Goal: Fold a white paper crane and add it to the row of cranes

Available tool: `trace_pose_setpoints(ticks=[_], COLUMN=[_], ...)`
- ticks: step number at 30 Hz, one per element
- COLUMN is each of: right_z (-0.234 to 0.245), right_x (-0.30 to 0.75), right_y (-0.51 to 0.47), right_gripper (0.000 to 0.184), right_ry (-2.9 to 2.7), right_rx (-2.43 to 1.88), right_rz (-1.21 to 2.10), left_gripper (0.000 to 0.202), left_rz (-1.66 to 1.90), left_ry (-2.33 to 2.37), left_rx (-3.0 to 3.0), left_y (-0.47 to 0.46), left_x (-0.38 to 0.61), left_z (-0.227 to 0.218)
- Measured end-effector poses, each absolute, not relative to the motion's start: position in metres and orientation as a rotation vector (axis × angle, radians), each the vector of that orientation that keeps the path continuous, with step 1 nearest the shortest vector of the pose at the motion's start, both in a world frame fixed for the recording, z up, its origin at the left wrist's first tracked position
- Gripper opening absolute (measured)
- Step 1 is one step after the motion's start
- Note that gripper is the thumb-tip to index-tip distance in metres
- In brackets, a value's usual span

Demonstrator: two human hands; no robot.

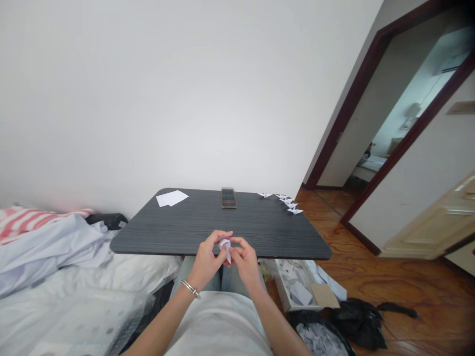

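Note:
Both my hands meet at the near edge of a dark wood-grain table (pixel 185 230) and pinch a small piece of folded white paper (pixel 225 245). My left hand (pixel 208 257), with a silver bracelet on its wrist, curls its fingers over the paper's top and left side. My right hand (pixel 245 261) grips the paper's right side with thumb and fingers closed. Several finished folded white paper figures (pixel 289 202) lie in a row along the table's far right edge. A stack of flat white sheets (pixel 171 198) sits at the far left corner.
A phone (pixel 228 197) stands at the table's far middle. A bed with white and striped bedding (pixel 55 247) lies to my left. On the wooden floor at right sit a box of paper scraps (pixel 300 291) and black bags (pixel 356 321). An open doorway (pixel 393 143) is at right.

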State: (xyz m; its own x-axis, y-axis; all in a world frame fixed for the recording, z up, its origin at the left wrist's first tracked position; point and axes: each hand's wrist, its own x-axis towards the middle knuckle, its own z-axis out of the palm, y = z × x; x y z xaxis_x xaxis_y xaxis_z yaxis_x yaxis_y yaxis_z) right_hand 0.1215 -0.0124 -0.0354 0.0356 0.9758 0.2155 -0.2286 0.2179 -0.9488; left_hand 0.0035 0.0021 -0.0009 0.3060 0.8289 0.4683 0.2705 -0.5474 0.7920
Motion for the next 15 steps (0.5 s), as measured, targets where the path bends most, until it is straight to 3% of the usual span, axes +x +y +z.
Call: trace_pose_setpoints(ticks=[15], right_z=[-0.0331], right_x=[0.1301], right_y=[-0.0096], right_gripper=[0.009], right_ry=[-1.073], right_rx=[-0.831], right_rz=[1.131], left_gripper=[0.026], left_rz=[1.119], left_ry=[0.628], left_rx=[1.752], left_y=[0.0083], left_x=[-0.0005], left_z=[-0.0021])
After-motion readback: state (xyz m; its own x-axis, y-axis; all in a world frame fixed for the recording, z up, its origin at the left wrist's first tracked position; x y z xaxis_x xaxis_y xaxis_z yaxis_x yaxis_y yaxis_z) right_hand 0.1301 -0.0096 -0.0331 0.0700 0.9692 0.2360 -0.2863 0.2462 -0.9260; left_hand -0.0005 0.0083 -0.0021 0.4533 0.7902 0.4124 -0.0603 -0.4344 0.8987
